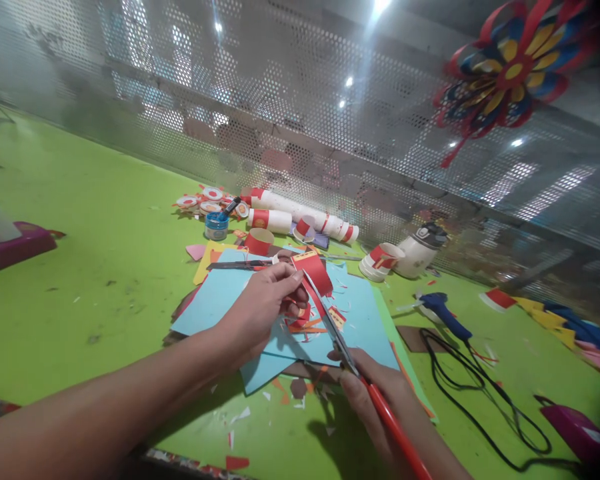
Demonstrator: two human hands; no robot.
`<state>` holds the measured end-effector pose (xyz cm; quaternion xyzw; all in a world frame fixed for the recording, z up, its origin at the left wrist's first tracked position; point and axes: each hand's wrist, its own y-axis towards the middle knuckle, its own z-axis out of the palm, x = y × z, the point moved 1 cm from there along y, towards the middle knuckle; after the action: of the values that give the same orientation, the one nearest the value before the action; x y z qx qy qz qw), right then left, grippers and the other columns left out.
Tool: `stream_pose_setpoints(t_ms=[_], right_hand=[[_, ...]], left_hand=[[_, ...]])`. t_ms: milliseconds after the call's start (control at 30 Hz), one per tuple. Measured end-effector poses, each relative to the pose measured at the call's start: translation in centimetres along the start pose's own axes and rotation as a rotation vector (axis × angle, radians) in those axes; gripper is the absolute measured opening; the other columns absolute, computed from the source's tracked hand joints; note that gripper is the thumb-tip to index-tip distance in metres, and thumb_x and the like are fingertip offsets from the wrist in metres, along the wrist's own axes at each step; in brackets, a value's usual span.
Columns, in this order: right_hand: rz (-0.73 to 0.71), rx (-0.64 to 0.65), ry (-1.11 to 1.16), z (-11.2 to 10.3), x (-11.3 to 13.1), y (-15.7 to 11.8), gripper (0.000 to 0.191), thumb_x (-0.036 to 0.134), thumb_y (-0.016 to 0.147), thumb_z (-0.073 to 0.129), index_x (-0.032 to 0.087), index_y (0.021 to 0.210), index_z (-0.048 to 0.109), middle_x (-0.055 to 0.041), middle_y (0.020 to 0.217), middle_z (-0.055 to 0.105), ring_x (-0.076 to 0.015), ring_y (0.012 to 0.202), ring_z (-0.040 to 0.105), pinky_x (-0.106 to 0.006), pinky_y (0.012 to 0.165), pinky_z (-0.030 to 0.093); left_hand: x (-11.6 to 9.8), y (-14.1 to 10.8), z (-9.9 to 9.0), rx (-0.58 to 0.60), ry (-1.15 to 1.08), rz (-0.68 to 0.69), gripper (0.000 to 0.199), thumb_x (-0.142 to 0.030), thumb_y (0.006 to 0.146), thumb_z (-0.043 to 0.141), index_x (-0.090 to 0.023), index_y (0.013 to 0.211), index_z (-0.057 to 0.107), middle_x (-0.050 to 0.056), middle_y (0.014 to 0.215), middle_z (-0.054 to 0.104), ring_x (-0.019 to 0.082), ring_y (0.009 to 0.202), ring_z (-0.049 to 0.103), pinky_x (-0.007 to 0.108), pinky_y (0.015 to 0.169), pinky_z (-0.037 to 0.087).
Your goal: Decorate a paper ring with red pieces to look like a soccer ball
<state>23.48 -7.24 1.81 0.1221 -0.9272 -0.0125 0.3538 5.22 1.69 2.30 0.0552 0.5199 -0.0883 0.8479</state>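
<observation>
My left hand (275,297) pinches a piece of red paper (314,272) with a yellow patterned strip along its top edge. My right hand (375,387) is wrapped round a pair of scissors (337,333) with red handles. The scissor blades point up and away from me, and their tips reach the edge of the red paper by my left fingertips. Below both hands lie light blue paper sheets (365,307) in a stack. Red and yellow paper scraps (336,317) are scattered on top of them.
White and red paper tubes (300,213), a blue jar (217,227) and a paper cup (380,260) stand behind the sheets. At right lies a blue glue gun (445,313) with a looping black cord. A perforated metal panel (260,87) borders the green table (80,200).
</observation>
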Motion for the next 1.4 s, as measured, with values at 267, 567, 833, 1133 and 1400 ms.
stream_pose_setpoints(t_ms=[267,567,833,1133,1400], right_hand=[[0.016,-0.025,-0.043,0.2,0.0,-0.2,0.054,0.063,0.093,0.034,0.021,0.102,0.067,-0.0034,0.076,0.069,-0.0188,0.066,0.060,-0.028,0.060,0.041],[-0.048,-0.034,-0.042,0.1,0.1,-0.1,0.049,0.057,0.095,0.037,0.020,0.099,0.068,-0.0035,0.073,0.070,-0.0173,0.063,0.061,-0.025,0.056,0.042],[-0.058,0.002,0.029,0.0,0.3,0.1,0.048,0.057,0.095,0.037,0.019,0.101,0.066,-0.0033,0.071,0.066,-0.0179,0.065,0.060,-0.026,0.060,0.044],[-0.007,-0.025,-0.008,0.3,0.3,-0.2,0.054,0.060,0.095,0.033,0.017,0.103,0.066,-0.0025,0.068,0.064,-0.0163,0.059,0.057,-0.026,0.056,0.045],[0.007,-0.064,0.123,0.7,1.4,-0.3,0.050,0.056,0.097,0.035,0.017,0.102,0.065,-0.0033,0.064,0.066,-0.0145,0.053,0.058,-0.021,0.049,0.049]], left_hand=[[0.2,-0.2,0.1,-0.023,0.034,0.026,0.020,-0.024,0.086,0.056,-0.016,0.068,0.052,-0.001,0.060,0.055,0.009,0.052,0.049,0.020,0.050,0.037],[0.2,-0.2,0.1,-0.022,0.049,0.037,0.020,-0.025,0.086,0.056,-0.016,0.069,0.051,-0.001,0.061,0.055,0.009,0.052,0.048,0.021,0.051,0.036],[0.2,-0.6,0.4,0.021,0.049,0.047,0.020,-0.027,0.084,0.058,-0.017,0.068,0.052,-0.002,0.060,0.054,0.009,0.052,0.047,0.022,0.053,0.036],[0.5,-0.8,0.6,0.006,0.062,0.063,0.022,-0.030,0.084,0.058,-0.018,0.068,0.048,-0.003,0.059,0.053,0.010,0.051,0.044,0.022,0.053,0.036],[0.7,-0.7,0.7,-0.003,0.043,0.100,0.026,-0.031,0.084,0.059,-0.019,0.065,0.046,-0.004,0.055,0.048,0.010,0.051,0.039,0.022,0.052,0.033]])
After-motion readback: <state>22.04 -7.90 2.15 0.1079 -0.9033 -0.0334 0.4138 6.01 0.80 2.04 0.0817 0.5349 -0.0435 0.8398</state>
